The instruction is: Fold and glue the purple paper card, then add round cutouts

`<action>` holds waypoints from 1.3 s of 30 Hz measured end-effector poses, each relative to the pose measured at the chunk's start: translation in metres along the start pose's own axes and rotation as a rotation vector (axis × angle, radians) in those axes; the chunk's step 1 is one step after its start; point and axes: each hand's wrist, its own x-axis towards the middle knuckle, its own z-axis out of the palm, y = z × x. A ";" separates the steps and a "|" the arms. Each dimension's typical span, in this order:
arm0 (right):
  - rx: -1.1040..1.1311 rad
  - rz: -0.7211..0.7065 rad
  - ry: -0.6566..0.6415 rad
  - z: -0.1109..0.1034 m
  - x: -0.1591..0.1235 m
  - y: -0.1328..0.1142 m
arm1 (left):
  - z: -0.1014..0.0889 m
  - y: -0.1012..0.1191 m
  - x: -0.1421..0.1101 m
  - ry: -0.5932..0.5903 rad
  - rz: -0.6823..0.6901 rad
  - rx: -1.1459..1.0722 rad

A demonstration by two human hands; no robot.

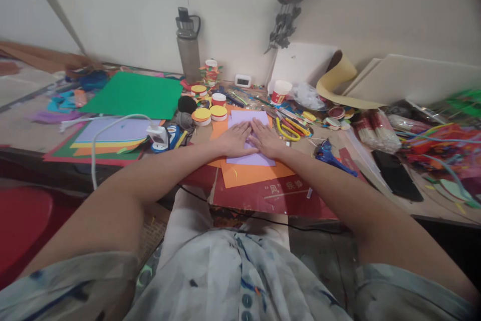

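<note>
Both palms lie on a sheet of purple paper (259,158) in the middle of the table. My left hand (236,139) rests flat on its left part with the fingers stretched out. Beside it, my right hand (266,139) is flat too, its fingers spread and their tips close to the left hand's. Under the purple sheet is orange paper (240,176), which sticks out at the front and left. A red board with pale lettering (274,198) lies beneath the orange paper at the table's front edge.
Yellow-handled scissors (287,131) and a blue glue gun (332,156) lie to the right, with a black phone (397,176) farther out. Yellow-lidded tubs (202,115), a green sheet (135,94) and a white plug with cable (158,135) are to the left. A bottle (188,50) stands behind.
</note>
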 end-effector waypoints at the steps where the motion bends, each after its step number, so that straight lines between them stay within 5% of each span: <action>1: -0.021 0.013 0.003 0.001 0.000 0.000 | 0.000 0.000 0.000 0.000 0.002 0.010; 7: -0.077 0.037 -0.037 -0.002 -0.008 0.006 | 0.003 -0.004 0.001 -0.005 0.003 0.007; 15: -0.146 -0.020 -0.111 -0.025 -0.055 0.035 | 0.001 -0.006 -0.004 0.012 0.005 -0.043; 20: -0.125 0.017 0.087 -0.026 -0.048 0.007 | 0.003 -0.007 -0.002 0.027 0.013 -0.057; 26: -0.080 0.002 -0.115 -0.012 -0.033 -0.006 | 0.006 -0.010 0.002 0.019 0.006 -0.027; 34: -0.181 0.013 -0.185 -0.031 -0.097 0.026 | 0.006 -0.012 0.004 -0.016 0.017 -0.034; 39: -0.220 0.057 0.012 -0.043 -0.120 0.018 | -0.005 -0.010 0.011 -0.044 0.043 -0.026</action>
